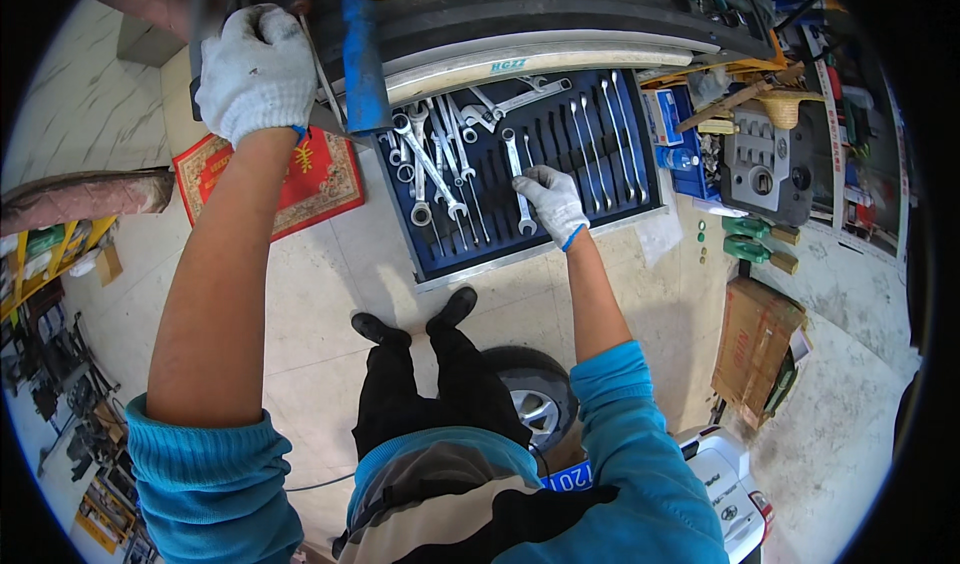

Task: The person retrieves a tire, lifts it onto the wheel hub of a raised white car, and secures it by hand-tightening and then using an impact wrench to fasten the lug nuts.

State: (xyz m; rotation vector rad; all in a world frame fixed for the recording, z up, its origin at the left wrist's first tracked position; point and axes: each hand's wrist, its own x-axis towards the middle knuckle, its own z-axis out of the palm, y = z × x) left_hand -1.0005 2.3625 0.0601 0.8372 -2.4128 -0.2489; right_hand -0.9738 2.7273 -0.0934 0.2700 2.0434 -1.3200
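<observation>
The right hand (550,202), in a white knit glove with a blue cuff, is laid in the open tool drawer (620,209). Its fingers are curled loosely over the dark blue foam lining, and their tips are set against a spanner (519,186) that lies lengthwise near the middle of the drawer. Whether the spanner is actually gripped cannot be told; it is seen flat in its slot, with its lower end showing below the hand.

The left hand (255,69), gloved the same way, is raised to the upper left and closed around a dark bar (210,4) at the edge of the cabinet top. A slim metal rod (322,79) is seen just beside this hand, but whether it is held too cannot be told.

More spanners (430,159) are heaped loosely in the left part of the drawer, and slimmer ones (600,134) are ranged in rows at the right. A red mat (320,179) is spread on the tiled floor left of the drawer. Black shoes (415,319) are seen below the drawer, and a cardboard box (755,349) is placed well off to the right.
</observation>
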